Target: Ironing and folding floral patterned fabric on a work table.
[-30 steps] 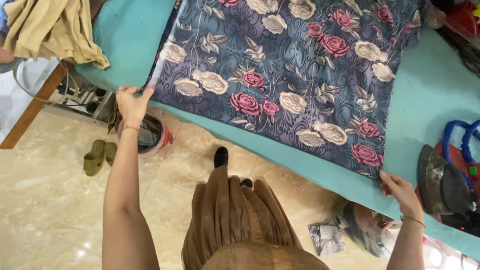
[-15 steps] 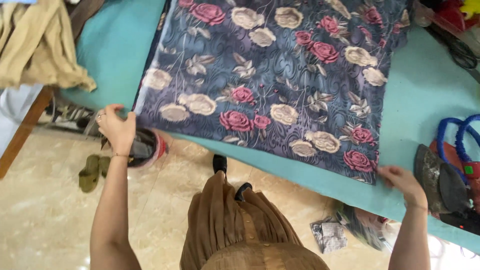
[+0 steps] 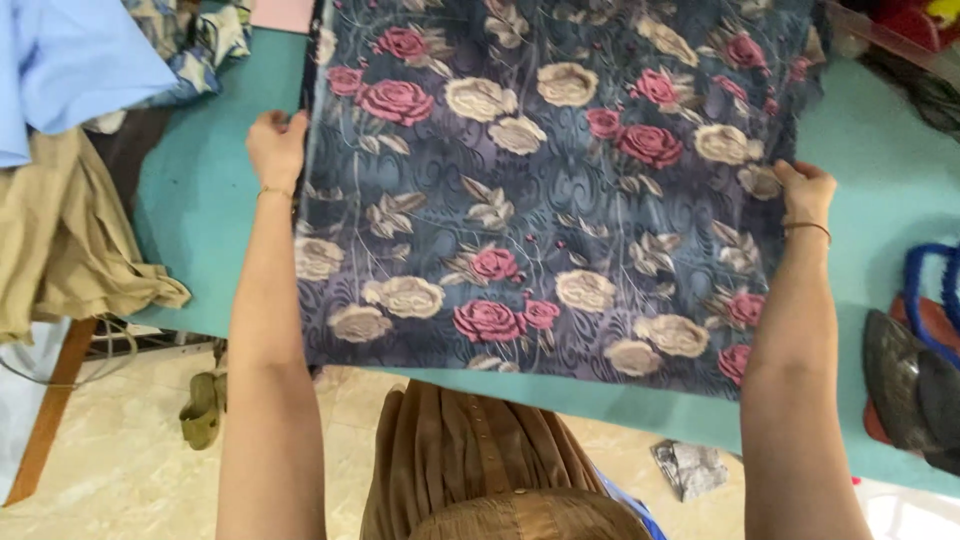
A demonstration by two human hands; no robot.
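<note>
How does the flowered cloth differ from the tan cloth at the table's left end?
The flowered cloth is dark blue with red and cream roses; the tan cloth is plain. The flowered cloth lies spread flat, gripped by the left hand and right hand; the tan cloth lies crumpled, untouched. Both rest on the teal table.

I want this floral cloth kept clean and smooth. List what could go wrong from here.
1. The floral cloth overhangs the turquoise table at its near edge, so it might slide toward the floor.
2. The left hand and right hand grip only its side edges, so the middle may wrinkle.
</note>
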